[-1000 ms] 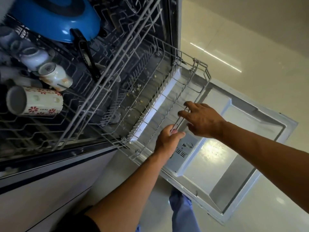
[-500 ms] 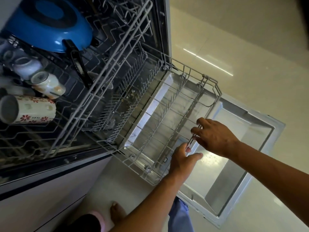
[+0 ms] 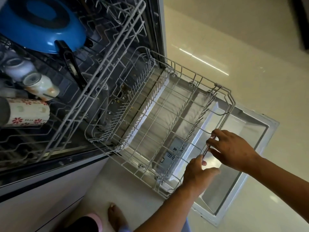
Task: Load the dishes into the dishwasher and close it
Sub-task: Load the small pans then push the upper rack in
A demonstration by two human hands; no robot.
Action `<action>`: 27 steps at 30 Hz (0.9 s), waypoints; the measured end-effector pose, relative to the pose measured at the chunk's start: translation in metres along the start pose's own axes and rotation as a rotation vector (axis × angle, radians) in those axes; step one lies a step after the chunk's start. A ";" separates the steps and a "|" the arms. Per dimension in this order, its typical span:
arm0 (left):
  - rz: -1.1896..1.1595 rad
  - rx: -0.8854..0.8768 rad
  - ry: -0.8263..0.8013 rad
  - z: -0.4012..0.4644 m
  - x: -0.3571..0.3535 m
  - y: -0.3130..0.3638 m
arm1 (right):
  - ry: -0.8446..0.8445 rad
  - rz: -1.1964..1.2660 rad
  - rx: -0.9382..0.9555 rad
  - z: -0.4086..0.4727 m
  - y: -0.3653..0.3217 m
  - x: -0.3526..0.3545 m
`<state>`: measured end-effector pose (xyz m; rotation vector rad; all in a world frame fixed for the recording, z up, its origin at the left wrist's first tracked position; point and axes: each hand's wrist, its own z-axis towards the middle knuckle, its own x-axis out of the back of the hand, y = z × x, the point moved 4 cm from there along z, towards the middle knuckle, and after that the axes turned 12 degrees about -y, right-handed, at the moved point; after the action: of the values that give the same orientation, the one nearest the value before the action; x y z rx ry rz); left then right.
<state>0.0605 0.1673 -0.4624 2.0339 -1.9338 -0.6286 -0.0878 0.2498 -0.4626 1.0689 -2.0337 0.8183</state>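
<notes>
Hands: your left hand (image 3: 198,171) and right hand (image 3: 232,148) both pinch the front rim wire of the lower rack (image 3: 160,124), which overhangs the open dishwasher door (image 3: 250,158).

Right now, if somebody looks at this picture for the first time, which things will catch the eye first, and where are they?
Probably the blue pan, upside down in the upper rack at top left, above a flowered mug lying on its side. Next, the left hand and right hand gripping the front wire of the bare lower rack, drawn out over the open door.
</notes>
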 end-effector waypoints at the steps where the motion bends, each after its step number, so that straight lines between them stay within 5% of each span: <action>1: 0.003 0.006 -0.008 0.000 -0.002 0.000 | 0.002 0.009 -0.006 -0.003 0.002 -0.003; 27: 0.021 0.026 -0.080 -0.004 -0.003 0.008 | -0.031 0.020 0.007 -0.009 0.006 -0.006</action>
<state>0.0553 0.1696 -0.4552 2.0304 -2.0158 -0.6926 -0.0877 0.2619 -0.4640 1.0731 -2.0716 0.8250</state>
